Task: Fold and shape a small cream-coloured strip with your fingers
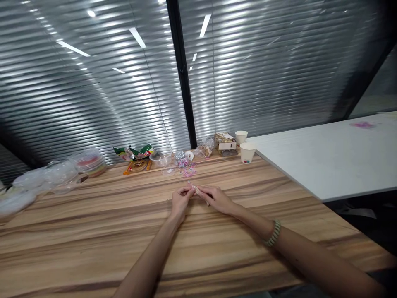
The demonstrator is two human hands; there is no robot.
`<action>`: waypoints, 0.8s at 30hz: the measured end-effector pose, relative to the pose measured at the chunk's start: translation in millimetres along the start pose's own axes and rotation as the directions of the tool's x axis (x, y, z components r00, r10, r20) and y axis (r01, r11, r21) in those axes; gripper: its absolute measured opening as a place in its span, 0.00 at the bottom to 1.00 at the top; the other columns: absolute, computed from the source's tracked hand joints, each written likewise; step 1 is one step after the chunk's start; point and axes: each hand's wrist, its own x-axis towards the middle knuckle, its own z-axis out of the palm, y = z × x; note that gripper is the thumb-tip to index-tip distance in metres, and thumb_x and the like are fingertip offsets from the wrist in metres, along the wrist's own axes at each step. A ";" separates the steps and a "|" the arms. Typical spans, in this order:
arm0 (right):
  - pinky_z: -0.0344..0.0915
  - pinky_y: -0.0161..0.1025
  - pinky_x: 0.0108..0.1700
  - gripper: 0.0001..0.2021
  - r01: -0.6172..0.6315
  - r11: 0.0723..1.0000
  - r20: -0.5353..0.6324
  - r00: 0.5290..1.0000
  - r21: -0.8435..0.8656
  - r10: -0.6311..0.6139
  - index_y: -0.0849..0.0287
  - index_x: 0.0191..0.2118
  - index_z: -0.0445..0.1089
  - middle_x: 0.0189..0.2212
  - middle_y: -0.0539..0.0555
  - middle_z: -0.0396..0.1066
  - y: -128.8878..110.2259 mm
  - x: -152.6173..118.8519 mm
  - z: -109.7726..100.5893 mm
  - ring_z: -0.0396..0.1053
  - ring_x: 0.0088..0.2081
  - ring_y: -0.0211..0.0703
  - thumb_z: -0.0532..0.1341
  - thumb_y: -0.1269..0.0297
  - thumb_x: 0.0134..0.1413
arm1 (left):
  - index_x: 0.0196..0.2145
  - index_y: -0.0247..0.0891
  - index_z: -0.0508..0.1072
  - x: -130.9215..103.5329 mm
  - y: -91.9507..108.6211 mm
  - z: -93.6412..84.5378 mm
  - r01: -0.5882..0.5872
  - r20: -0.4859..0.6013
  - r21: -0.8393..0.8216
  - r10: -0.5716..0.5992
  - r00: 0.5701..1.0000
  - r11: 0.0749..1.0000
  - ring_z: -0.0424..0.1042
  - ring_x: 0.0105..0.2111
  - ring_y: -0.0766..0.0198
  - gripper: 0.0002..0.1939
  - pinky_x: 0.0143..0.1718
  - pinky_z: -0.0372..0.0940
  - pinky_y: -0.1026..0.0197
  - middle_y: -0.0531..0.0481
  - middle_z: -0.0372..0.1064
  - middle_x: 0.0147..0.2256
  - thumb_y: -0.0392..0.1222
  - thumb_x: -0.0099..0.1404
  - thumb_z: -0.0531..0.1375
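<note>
My left hand [180, 201] and my right hand [216, 198] meet fingertip to fingertip over the wooden table [124, 231]. Between the fingertips they pinch a small pale object [195, 189]; it is too small to identify. A beaded bracelet [273, 233] sits on my right wrist. Just beyond my hands lies a scatter of small pink beads [188, 170] on the wood.
Along the far edge stand clear plastic containers [163, 159], snack packets [136, 154], a small box [226, 142] and two paper cups [247, 152]. Stacked plastic lids and bags [58, 174] lie at the left. A white table [335, 157] adjoins on the right. Blinds close the back.
</note>
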 end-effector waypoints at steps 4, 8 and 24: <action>0.59 0.42 0.49 0.20 0.072 0.994 0.021 0.997 -0.083 -0.071 0.58 0.56 0.58 0.51 0.57 0.62 3.2 -1.6 2.5 0.63 0.49 0.47 0.51 0.61 0.58 | 0.22 0.32 0.75 0.2 -1.0 0.1 0.004 -0.013 0.007 -0.004 1.000 1.000 0.69 0.24 0.67 0.13 0.31 0.64 0.64 0.49 0.72 0.22 0.43 0.39 0.69; 0.60 0.42 0.48 0.18 0.048 0.990 0.034 0.998 -0.129 -0.044 0.58 0.55 0.58 0.50 0.57 0.63 9.0 -1.0 5.7 0.64 0.48 0.46 0.48 0.64 0.60 | 0.23 0.32 0.75 0.4 -0.9 0.8 -0.023 0.001 0.008 0.023 1.000 1.000 0.69 0.25 0.66 0.15 0.33 0.64 0.63 0.48 0.72 0.24 0.45 0.39 0.69; 0.61 0.40 0.44 0.14 -0.038 0.992 -0.004 0.999 -0.123 0.038 0.57 0.48 0.62 0.41 0.56 0.69 9.7 -0.4 7.0 0.66 0.42 0.44 0.45 0.63 0.62 | 0.27 0.33 0.74 8.4 -10.8 -6.5 -0.159 -0.042 0.246 0.175 0.984 0.956 0.63 0.21 0.70 0.14 0.22 0.58 0.68 0.50 0.67 0.25 0.49 0.48 0.63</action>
